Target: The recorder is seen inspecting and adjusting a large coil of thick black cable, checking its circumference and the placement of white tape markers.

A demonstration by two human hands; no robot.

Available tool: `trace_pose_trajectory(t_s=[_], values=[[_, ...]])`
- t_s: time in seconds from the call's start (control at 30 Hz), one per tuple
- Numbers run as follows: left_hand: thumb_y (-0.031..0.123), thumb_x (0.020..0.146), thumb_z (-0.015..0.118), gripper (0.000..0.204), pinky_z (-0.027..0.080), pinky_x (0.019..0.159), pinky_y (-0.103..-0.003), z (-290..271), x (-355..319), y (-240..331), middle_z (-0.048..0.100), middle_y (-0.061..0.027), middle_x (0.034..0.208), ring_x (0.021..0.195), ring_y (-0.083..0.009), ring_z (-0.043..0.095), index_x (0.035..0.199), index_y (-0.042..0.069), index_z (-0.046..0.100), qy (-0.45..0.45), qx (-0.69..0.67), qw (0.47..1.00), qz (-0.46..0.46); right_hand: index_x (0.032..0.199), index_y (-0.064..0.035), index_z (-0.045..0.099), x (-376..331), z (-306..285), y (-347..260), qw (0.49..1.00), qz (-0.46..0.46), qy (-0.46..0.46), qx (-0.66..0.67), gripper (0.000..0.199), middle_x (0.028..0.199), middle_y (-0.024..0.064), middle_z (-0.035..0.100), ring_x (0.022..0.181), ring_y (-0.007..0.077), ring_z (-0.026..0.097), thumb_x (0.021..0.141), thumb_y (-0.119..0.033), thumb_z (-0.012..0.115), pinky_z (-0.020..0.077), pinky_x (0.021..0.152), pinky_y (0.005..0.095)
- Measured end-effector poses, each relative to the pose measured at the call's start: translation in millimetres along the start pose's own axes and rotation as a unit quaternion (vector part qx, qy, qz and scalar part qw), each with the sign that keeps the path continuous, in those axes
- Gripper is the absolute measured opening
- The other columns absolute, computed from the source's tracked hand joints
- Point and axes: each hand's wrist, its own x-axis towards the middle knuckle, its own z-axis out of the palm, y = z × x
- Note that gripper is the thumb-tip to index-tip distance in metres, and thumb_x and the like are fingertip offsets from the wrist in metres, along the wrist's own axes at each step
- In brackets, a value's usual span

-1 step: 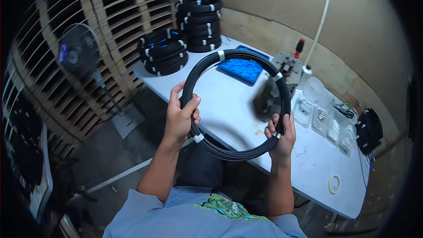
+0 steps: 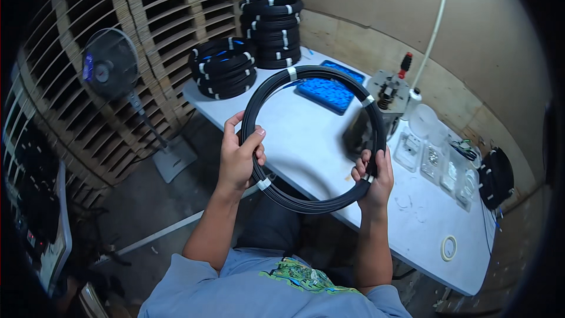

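Observation:
Between my two hands I hold up a large coil of black cable (image 2: 309, 206), bound with several white tape bands and tilted above the near edge of the white table (image 2: 406, 232). My left hand (image 2: 238, 156) is wrapped round the coil's left side, thumb over its inner edge. On the lower right, my right hand (image 2: 376, 179) grips it beside a tape band, its fingers curled through the ring. A blue cable end shows inside the coil's upper left. Through and behind the ring lies a blue tray (image 2: 326, 95) of small blue pieces.
Stacks of black coils (image 2: 272, 38) (image 2: 223, 69) stand at the table's far left. A hand press (image 2: 391, 91), plastic trays of small parts (image 2: 432, 162), a tape roll (image 2: 448, 248) and a black bag-like bundle (image 2: 496, 178) are on the right. A fan (image 2: 112, 68) stands left, before wooden racks.
The view has shifted a little, so the table and background sit slightly farther right. My hands keep the same hold on the coil.

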Motion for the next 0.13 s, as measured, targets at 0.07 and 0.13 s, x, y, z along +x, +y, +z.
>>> trace_pose_trajectory(t_s=[0.07, 0.13], values=[[0.005, 0.093, 0.058, 0.066, 0.046, 0.050, -0.021, -32.4, 0.9, 4.0, 0.056, -0.0106, 0.099, 0.062, -0.0084, 0.052, 0.148, 0.004, 0.022, -0.002, 0.000, 1.000, 0.013, 0.136, -0.0095, 0.039, 10.7, 17.0, 24.5, 1.000, 0.024, 0.005, 0.003, 0.037, 0.087, 0.0042, 0.049, 0.066, 0.0115, 0.049, 0.103, -0.024, 0.045, 0.0457, 0.055, 0.0260], [0.010, 0.093, 0.059, 0.068, 0.054, 0.076, -0.022, -53.8, -1.2, 7.8, 0.054, -0.0177, 0.124, 0.096, -0.0167, 0.064, 0.149, 0.004, 0.021, -0.027, 0.016, 0.996, 0.088, 0.141, -0.0108, 0.036, 21.0, 21.3, 49.9, 0.998, 0.057, 0.018, -0.024, 0.043, 0.094, 0.0061, 0.056, 0.077, 0.0173, 0.060, 0.101, -0.023, 0.048, 0.0587, 0.066, 0.0336]])
